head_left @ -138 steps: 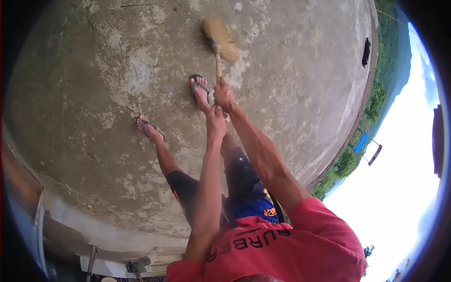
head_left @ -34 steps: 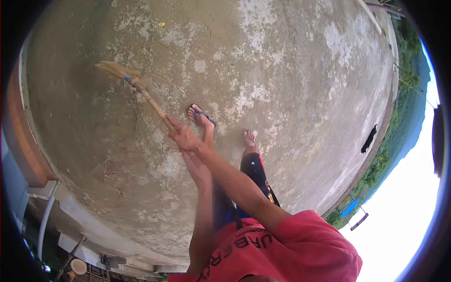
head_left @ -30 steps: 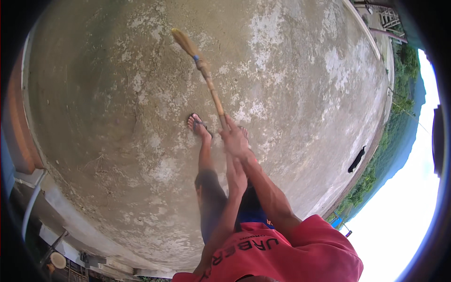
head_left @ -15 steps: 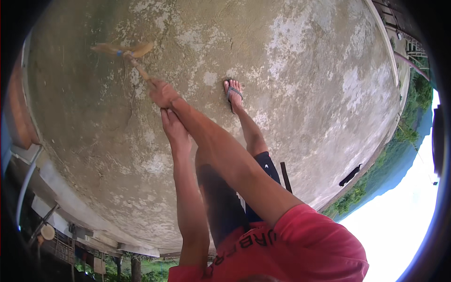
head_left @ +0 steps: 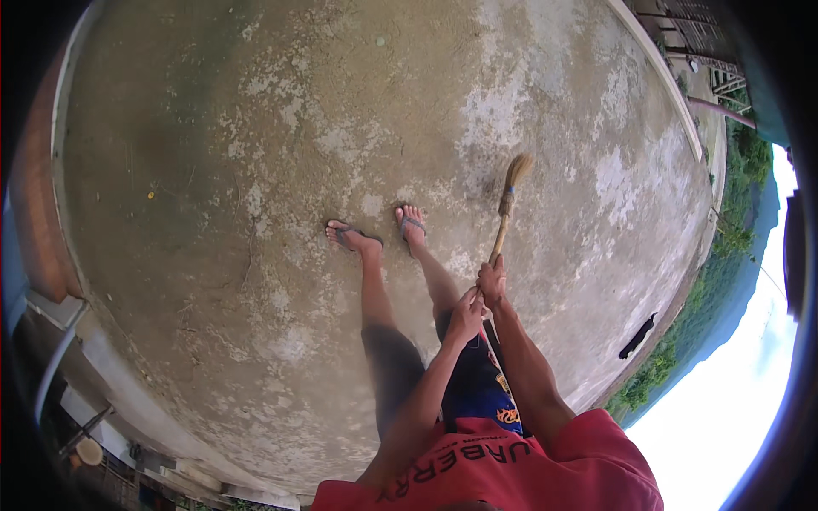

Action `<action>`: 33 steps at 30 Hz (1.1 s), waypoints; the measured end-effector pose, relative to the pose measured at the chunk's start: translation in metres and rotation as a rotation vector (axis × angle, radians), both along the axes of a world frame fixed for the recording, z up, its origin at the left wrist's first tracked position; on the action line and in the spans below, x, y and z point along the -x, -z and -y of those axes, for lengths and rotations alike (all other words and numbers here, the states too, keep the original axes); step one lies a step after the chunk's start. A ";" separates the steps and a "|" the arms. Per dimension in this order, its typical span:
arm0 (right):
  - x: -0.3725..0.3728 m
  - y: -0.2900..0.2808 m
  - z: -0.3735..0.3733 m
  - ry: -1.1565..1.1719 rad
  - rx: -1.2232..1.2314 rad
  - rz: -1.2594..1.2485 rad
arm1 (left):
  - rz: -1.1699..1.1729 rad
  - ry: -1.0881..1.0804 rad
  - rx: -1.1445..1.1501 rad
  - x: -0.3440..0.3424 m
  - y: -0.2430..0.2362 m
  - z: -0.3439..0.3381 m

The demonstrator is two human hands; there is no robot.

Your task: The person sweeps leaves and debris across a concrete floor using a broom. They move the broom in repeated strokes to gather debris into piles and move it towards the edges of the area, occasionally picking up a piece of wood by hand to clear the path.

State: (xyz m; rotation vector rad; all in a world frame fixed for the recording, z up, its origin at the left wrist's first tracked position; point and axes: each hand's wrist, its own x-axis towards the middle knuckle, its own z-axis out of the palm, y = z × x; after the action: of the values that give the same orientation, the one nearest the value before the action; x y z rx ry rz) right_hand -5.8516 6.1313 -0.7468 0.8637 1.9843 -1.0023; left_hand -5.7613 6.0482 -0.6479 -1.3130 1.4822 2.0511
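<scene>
A broom (head_left: pixel 506 203) with a pale wooden handle and a tan bristle head points forward and to the right of my feet. My right hand (head_left: pixel 492 283) is wrapped round its handle, farther up toward the bristles. Close below it, my left hand (head_left: pixel 465 317) is closed on the handle's near end, almost touching the right. The bristles (head_left: pixel 518 170) are over or on the stained concrete floor (head_left: pixel 341 111); whether they touch it I cannot tell. My two feet in dark flip-flops (head_left: pixel 354 234) stand left of the broom.
A small yellow bit (head_left: pixel 151 195) lies on the floor at the left. Near the right edge of the slab is a black shape (head_left: pixel 637 335), too small to name. A low reddish-brown wall (head_left: pixel 38 196) borders the left; green hills (head_left: pixel 724 315) rise beyond the right edge.
The broom has swung from the far left across to the right, both hands moving with it. My left foot, hidden before, now shows beside the right.
</scene>
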 end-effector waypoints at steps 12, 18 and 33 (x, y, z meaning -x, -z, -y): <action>-0.061 -0.228 0.312 -0.581 0.722 0.074 | -0.155 -0.921 -0.306 -0.087 -0.116 0.176; 0.031 -0.235 0.275 -0.981 0.642 -0.227 | -0.347 0.440 0.611 -0.095 -0.169 0.208; 0.135 -0.143 -0.035 -0.207 -0.193 0.058 | 0.222 -1.655 0.026 -0.315 -0.115 0.287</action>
State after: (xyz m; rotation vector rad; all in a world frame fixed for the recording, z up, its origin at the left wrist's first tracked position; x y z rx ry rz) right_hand -5.9866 6.1664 -0.6036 0.7610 2.0956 -0.6697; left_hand -5.4460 5.7610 -0.5334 -3.2040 0.0178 2.2612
